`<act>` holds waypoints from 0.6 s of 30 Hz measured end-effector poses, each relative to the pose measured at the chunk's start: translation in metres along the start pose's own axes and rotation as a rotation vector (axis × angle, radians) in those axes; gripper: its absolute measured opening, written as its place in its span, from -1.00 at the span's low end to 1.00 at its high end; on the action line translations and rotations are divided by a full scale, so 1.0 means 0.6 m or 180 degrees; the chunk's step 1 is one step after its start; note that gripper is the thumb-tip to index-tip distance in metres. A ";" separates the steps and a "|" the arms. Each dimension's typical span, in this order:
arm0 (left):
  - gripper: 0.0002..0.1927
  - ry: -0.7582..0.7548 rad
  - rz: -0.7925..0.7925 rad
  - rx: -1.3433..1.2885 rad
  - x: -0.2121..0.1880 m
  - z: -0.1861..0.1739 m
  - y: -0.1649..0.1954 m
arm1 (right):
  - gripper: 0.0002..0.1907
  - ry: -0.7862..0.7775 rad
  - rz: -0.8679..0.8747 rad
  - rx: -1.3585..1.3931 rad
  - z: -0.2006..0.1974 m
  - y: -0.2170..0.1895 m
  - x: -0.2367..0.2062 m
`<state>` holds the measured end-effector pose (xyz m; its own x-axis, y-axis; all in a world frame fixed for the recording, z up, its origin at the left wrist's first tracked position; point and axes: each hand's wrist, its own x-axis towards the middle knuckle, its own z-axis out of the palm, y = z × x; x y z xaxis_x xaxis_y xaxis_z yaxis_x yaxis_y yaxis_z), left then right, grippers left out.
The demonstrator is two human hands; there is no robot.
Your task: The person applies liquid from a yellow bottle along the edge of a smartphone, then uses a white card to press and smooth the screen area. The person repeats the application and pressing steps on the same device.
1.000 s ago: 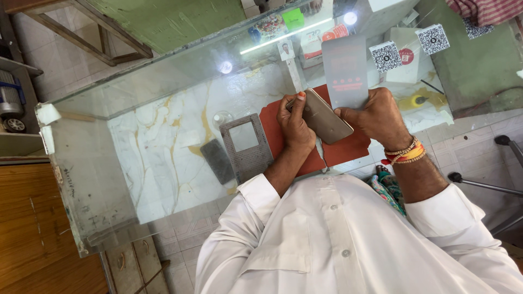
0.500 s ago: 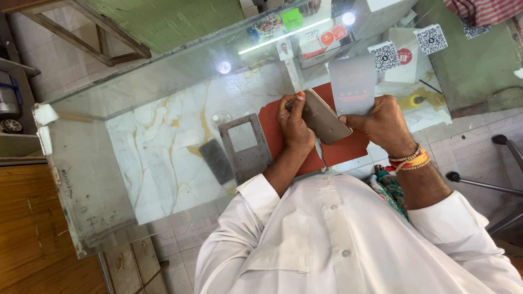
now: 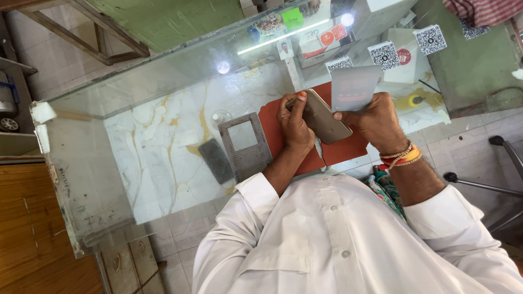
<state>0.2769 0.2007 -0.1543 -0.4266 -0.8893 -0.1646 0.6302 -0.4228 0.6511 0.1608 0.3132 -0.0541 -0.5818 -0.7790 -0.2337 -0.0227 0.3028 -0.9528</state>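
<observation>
My right hand (image 3: 376,121), with bead bracelets at the wrist, grips a grey-gold phone (image 3: 327,121) by its right end. It also pinches a grey translucent sheet (image 3: 354,86) that stands up above the phone. My left hand (image 3: 294,124) is closed around a thin pale tool (image 3: 319,150) and rests against the phone's left end. Both hands hover over a red mat (image 3: 272,117) on the glass counter (image 3: 163,109).
A grey perforated metal plate with a square window (image 3: 245,144) and a dark grey pad (image 3: 215,160) lie left of the mat. Printed code cards (image 3: 384,54) and small boxes stand at the counter's far side. A stool's metal legs (image 3: 479,185) are at the right.
The grey sheet and my right hand have shifted slightly right and lower. The phone and my left hand stay about where they were.
</observation>
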 end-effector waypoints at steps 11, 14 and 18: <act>-0.79 -0.0074 -0.0009 -0.0187 -0.018 -0.011 0.006 | -0.83 -0.0047 -0.0473 0.0360 0.040 -0.025 0.007; -0.80 -0.0016 -0.0006 -0.0239 -0.022 -0.014 0.005 | -0.85 -0.0055 -0.0435 0.0332 0.045 -0.023 0.005; -0.78 -0.0088 -0.0010 -0.0240 -0.029 -0.016 0.004 | -0.87 -0.0065 -0.0414 0.0120 0.039 -0.028 -0.003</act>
<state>0.2922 0.2132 -0.1571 -0.4459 -0.8832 -0.1453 0.6755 -0.4385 0.5928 0.1813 0.2963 -0.0422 -0.5591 -0.8216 -0.1112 -0.0660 0.1778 -0.9819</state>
